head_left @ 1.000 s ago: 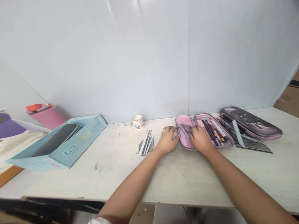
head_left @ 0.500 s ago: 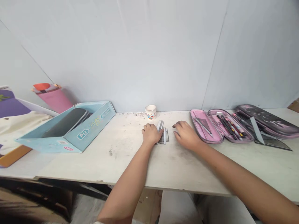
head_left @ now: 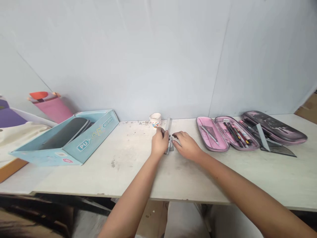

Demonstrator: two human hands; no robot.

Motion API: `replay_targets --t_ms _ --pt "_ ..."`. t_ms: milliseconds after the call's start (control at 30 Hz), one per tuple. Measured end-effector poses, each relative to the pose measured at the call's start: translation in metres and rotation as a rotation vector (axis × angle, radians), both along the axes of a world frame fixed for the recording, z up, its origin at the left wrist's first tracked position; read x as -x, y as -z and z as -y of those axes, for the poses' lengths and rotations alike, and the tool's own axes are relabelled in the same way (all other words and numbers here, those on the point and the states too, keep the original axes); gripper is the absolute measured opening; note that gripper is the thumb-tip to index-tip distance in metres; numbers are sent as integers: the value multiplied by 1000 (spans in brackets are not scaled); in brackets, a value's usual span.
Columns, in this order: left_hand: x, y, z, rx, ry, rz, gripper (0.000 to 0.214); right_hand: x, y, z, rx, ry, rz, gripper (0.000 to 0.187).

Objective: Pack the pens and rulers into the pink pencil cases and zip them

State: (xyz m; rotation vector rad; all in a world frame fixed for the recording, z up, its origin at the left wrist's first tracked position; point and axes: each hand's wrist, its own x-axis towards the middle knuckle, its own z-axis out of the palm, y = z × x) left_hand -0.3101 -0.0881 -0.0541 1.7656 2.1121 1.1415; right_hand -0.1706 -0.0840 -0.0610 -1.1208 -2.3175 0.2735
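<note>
The left hand [head_left: 160, 142] curls its fingers over a small stack of rulers [head_left: 169, 132] near the middle of the table [head_left: 128, 172] and grips its left edge. The stack's far end points toward a small paper cup [head_left: 155, 119] by the wall. The right hand [head_left: 186, 146] lies loosely open just beside the stack, fingertips touching its right edge. An open pink pencil case [head_left: 215, 145] lies to the right and a blue box [head_left: 74, 150] well to the left.

The rulers [head_left: 169, 140] were translucent grey. The cup [head_left: 155, 119] was white with red-and-blue print. Right of the cup lay a pink-lined pencil case [head_left: 221, 145]; left of it, a pale blue box [head_left: 94, 140].
</note>
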Motion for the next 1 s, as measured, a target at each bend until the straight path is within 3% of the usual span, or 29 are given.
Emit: replay_targets --t_ms 233,400,533,767,867,1000 --pt "-88 -13 -15 -86 191 234 8 -58 -13 -7 -51 162 -14 35" --pt "-142 -14 -30 28 340 161 11 -113 -5 -26 -2 305 -16 31" --pt "-170 -13 -36 75 378 53 22 -138 6 -40 72 407 -73 34" --pt "-184 -1 -44 140 389 -147 34 -141 13 -49 159 424 -65 45" --pt "-177 1 -41 65 414 -267 31 -139 15 -50 130 380 1 38" --pt "-149 -2 -31 4 400 -245 27 -139 20 -53 93 338 49 34"
